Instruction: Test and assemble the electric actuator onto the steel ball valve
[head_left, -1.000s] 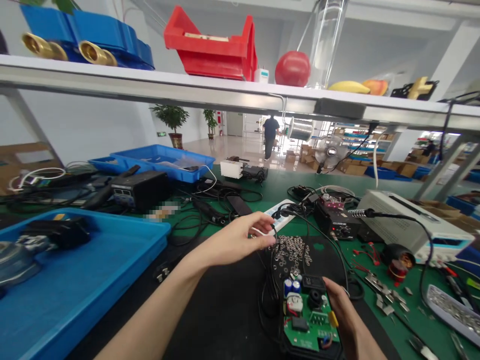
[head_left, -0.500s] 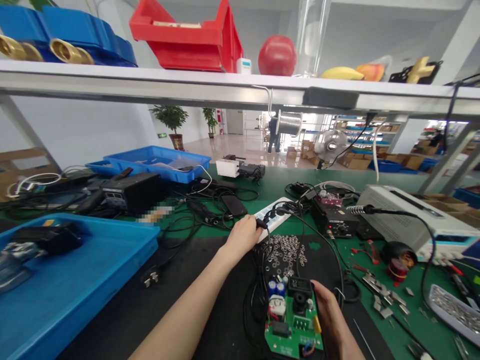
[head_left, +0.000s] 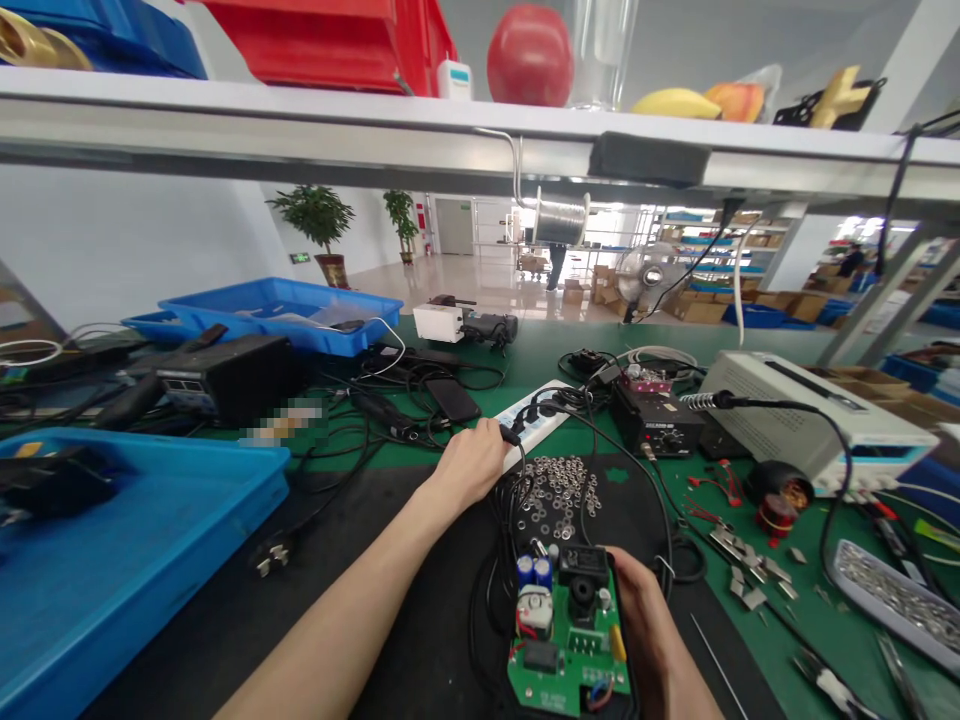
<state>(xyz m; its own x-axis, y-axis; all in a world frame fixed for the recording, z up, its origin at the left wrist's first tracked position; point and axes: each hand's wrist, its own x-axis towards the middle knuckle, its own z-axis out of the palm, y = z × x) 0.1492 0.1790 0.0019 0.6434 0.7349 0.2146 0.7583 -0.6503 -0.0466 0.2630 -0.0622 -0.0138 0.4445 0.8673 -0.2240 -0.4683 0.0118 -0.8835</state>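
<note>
My left hand (head_left: 474, 462) is closed round a black power plug (head_left: 511, 435) at the near end of a white power strip (head_left: 541, 432). Its fingertips are mostly hidden behind the back of the hand. Other black plugs sit farther along the strip. Low in the view, my right hand (head_left: 646, 610) grips the right side of a green circuit board (head_left: 559, 640) in a black housing. Blue capacitors, a black relay and a yellow part stand on the board. Coiled black cable (head_left: 491, 570) lies just left of it, and many small metal nuts (head_left: 559, 490) are spread beyond it.
A blue tray (head_left: 247, 490) stands at left, with a loose plug (head_left: 271, 556) near it. At right are a soldering station (head_left: 660, 425), a grey bench instrument (head_left: 795, 420), metal clips (head_left: 750, 565) and a screw tray (head_left: 896, 590). A shelf (head_left: 420, 125) spans overhead.
The view has shifted, so the scene sits a little further left and higher. Both hands keep their places, the left at the plug and the right on the circuit board.
</note>
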